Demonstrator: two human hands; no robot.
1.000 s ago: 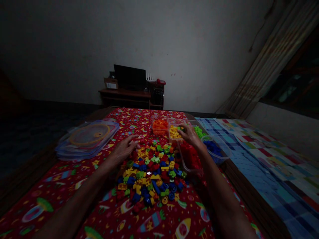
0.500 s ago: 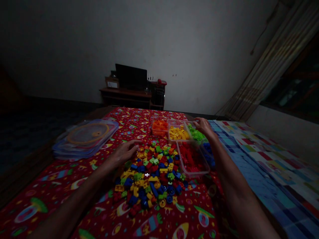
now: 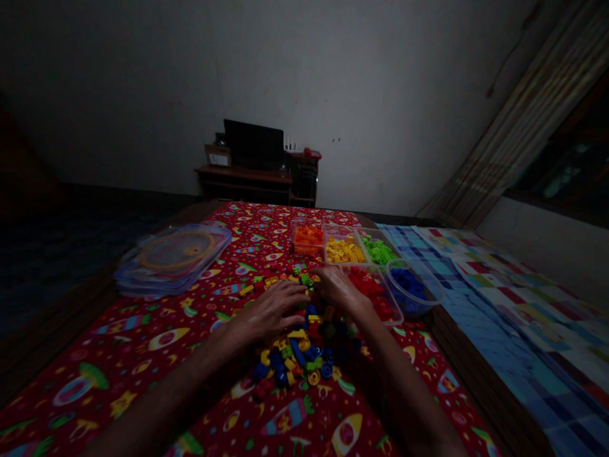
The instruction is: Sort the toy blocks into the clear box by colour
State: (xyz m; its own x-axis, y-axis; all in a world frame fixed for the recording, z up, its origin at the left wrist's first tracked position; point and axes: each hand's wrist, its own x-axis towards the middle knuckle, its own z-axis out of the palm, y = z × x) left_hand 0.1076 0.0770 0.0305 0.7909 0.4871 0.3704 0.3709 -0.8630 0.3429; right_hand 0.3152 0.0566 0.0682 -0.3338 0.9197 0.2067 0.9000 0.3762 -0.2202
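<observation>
A mixed pile of toy building blocks [image 3: 299,348] in yellow, blue, red and green lies on the red patterned cloth [image 3: 190,381]. Over its left side rests my left hand [image 3: 276,308], palm down, with fingers stretched out and a little apart. My right hand [image 3: 340,289] reaches in at the pile's upper right, in front of the tub of red blocks [image 3: 373,292]; its fingertips are bent down and dark, so any block in them is hidden. Behind stand tubs of orange [image 3: 309,238], yellow [image 3: 343,250] and green blocks [image 3: 378,250]. A round tub [image 3: 431,289] holds blue blocks.
Stacked clear plastic lids [image 3: 174,257] lie at the left of the cloth. Bedding with checks and patches [image 3: 485,298] spreads out on the right. Against the far wall, a desk [image 3: 245,176] carries a dark monitor [image 3: 254,145]. The light is dim.
My right hand has come from above the green tub down and left to the pile, uncovering the round blue tub. My left hand has shifted right, further over the blocks.
</observation>
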